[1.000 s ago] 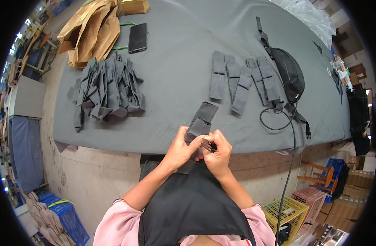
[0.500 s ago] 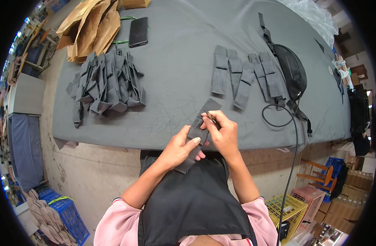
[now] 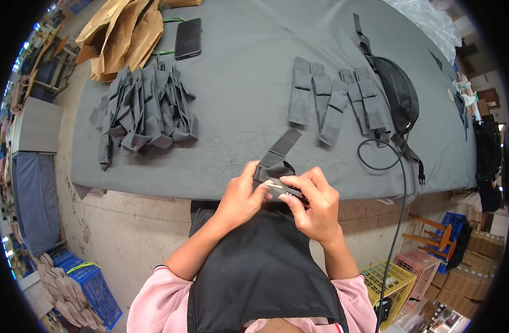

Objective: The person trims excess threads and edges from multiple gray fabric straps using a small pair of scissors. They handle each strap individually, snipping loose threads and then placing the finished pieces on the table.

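While half a second ago it lay higher over the grey table (image 3: 237,100), the folded grey fabric strip (image 3: 276,155) now sits at frame centre, pinched by left hand (image 3: 240,194) and right hand (image 3: 315,202).

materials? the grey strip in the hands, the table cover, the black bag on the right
Grey strip: looks like woven fabric, matte; it folds and creases softly under the left hand and right hand.
Table cover: seems a felt-like grey cloth, dull, with faint scuff lines.
Black bag: probably synthetic textile with a slight sheen; exact weave too small to tell.
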